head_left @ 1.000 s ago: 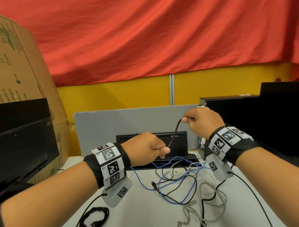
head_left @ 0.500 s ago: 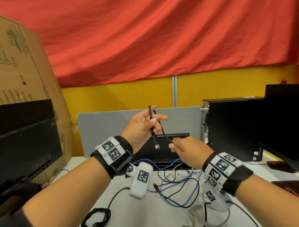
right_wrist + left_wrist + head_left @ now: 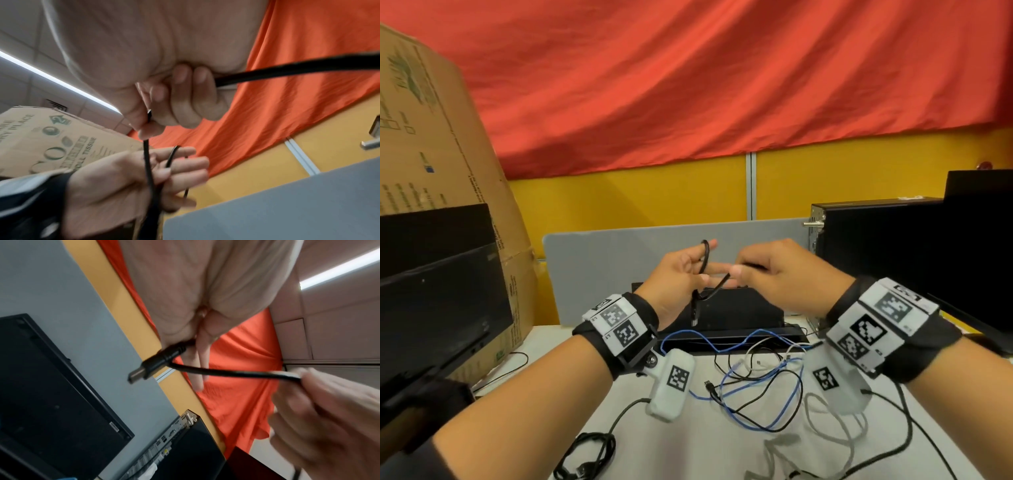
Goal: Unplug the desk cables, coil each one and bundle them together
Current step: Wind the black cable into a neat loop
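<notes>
1. Our left hand (image 3: 681, 279) holds the black cable (image 3: 717, 288) looped over its fingers, above the desk (image 3: 688, 452).
2. The plug (image 3: 694, 313) hangs below that palm.
3. Our right hand (image 3: 784, 274) pinches the same cable beside it.
4. Other cables (image 3: 756, 383) lie tangled on the desk.

The cable (image 3: 704, 257) is matt black plastic, its plug tip (image 3: 134, 375) metal, the drape (image 3: 688, 85) cloth.
</notes>
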A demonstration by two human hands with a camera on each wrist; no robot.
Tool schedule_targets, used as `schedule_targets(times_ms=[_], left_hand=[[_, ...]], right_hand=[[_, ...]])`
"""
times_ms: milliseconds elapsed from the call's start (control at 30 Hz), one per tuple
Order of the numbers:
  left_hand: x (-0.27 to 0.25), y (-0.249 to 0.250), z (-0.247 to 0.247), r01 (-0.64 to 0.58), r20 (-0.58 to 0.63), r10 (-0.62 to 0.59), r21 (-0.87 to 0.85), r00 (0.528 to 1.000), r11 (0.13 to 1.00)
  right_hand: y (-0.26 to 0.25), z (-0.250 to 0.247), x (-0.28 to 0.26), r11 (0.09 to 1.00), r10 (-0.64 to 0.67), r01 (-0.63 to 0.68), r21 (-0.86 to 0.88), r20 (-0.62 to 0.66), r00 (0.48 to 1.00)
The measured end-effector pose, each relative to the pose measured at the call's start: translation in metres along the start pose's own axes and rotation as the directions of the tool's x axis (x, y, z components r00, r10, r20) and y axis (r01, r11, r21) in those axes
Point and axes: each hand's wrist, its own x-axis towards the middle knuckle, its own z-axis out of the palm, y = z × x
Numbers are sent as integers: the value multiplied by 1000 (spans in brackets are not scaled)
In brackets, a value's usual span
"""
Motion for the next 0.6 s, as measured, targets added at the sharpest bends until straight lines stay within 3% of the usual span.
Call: schedule_targets(times_ms=[100,200,400,600], left_hand=[[-6,3,5,25,174,-40,88,984,996],[-9,8,9,71,265,-69,1,962,997],[-7,10,19,127,257,-81,-168,963,978],[-3,8,26,107,191,-52,-286,980,952]], right_hand=[[9,-9,11,998,-6,14,66,-119,993],[18,-11,16,996,-2,20,86,-206,978],[35,2,25,991,66,-18,136,-350,934],[45,27,32,991,127,-111,71,-307,943]])
